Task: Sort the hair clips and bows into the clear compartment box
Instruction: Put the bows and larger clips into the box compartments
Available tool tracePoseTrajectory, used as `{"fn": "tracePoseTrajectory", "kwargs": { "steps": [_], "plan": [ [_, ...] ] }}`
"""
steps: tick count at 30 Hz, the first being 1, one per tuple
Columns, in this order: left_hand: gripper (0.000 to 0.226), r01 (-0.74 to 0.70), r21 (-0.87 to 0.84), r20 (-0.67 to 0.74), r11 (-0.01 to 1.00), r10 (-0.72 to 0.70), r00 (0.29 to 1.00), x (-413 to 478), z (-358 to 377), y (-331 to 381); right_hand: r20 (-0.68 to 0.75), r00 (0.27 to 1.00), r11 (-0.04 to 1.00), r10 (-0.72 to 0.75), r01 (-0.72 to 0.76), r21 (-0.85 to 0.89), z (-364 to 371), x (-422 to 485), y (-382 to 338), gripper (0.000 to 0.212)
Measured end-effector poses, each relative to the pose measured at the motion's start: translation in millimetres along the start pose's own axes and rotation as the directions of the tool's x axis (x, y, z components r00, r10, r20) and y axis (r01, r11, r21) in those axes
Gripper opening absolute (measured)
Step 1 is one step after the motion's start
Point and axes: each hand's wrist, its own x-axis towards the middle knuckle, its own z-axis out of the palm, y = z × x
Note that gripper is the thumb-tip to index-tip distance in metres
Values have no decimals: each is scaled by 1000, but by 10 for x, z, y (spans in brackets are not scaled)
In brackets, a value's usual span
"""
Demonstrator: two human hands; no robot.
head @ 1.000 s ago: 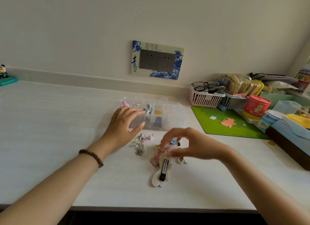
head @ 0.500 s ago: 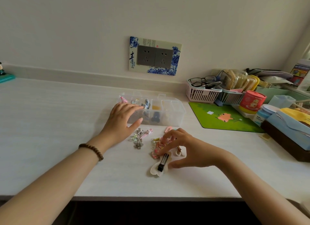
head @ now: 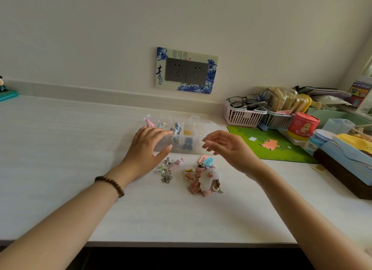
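Note:
The clear compartment box point(head: 209, 127) stands mid-table with several clips and bows in its cells. My left hand point(head: 147, 147) rests on the box's left front corner, fingers straight across the rim and thumb along the front wall. My right hand point(head: 227, 147) hovers in front of the box's right end with loosely curled fingers and nothing in it. Loose pieces lie before the box: silver and clear clips point(head: 167, 169), a pink bunny clip point(head: 178, 162), pink and blue snap clips point(head: 206, 161), a small yellow clip point(head: 188, 170), a white fluffy clip point(head: 208, 178) and floral pink bows point(head: 194, 184).
A green mat point(head: 269, 145) lies right of the box. Behind it stand a pink basket point(head: 241, 114) with glasses and a red canister point(head: 303, 126). A blue tissue box point(head: 346, 159) sits far right. The table's front edge point(head: 181, 243) is near me.
My right hand has lifted off the pile of clips and risen toward the box. The white clip, earlier showing its black back, now lies white side up. The left hand has stayed put.

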Motion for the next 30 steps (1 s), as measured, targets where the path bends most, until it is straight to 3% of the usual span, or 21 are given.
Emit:
{"fn": "tracePoseTrajectory", "kwargs": {
  "steps": [6,11,15,20,23,25,30],
  "plan": [
    [47,11,-4,-10,1000,-11,1000,8,23,-22,371,927,932,51,90,-351,-60,-124,75,32],
    [46,10,-2,-16,1000,-10,1000,18,27,-20,412,907,923,80,89,-375,-96,-201,111,39],
    [46,15,-3,-9,1000,-15,1000,9,20,-11,392,918,910,60,111,-400,-75,-173,165,28],
    [46,26,-4,-6,1000,-26,1000,3,10,8,330,944,906,-11,149,-396,-73,-93,161,23],
    [46,27,3,9,1000,-27,1000,-1,12,0,208,976,996,-60,73,-53,-133,-9,34,22],
    [46,23,6,9,1000,-23,1000,2,13,-5,76,997,981,-8,-7,196,-196,138,0,26],
    [45,9,-13,-3,1000,-9,1000,0,11,-6,-186,974,977,127,-90,194,-337,667,64,27]
  ]
}}
